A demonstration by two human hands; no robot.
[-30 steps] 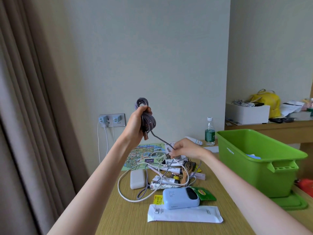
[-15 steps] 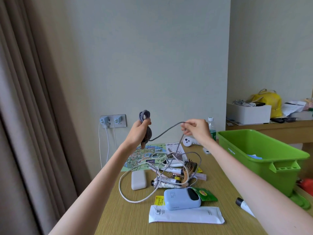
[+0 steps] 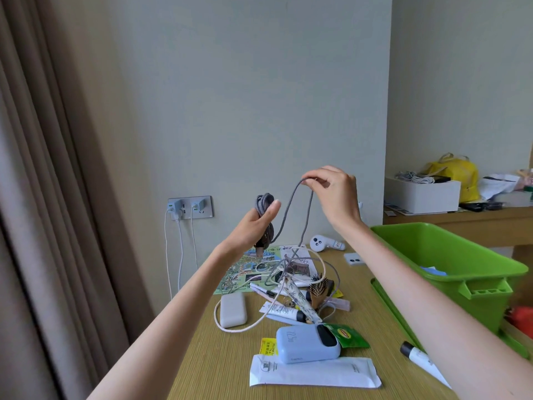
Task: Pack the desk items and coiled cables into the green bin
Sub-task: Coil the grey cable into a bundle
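My left hand holds a partly wound grey braided cable above the desk, its coil looped over the fingers and the thumb raised. My right hand pinches the cable's loose strand higher up and to the right; from there the strand drops into a tangle of white cables on the desk. The green bin stands at the right with something blue inside. On the desk lie a blue power bank, a white power bank, a hairbrush and tubes.
A map sheet, a white controller and a phone lie farther back. A long white packet is near the front edge. Chargers sit in the wall socket. Curtains hang at left. A side table carries a white box and yellow bag.
My right hand has risen from the desk pile, pulling the grey strand up and toward the coil. My left hand dropped slightly and its thumb lifted off the coil.
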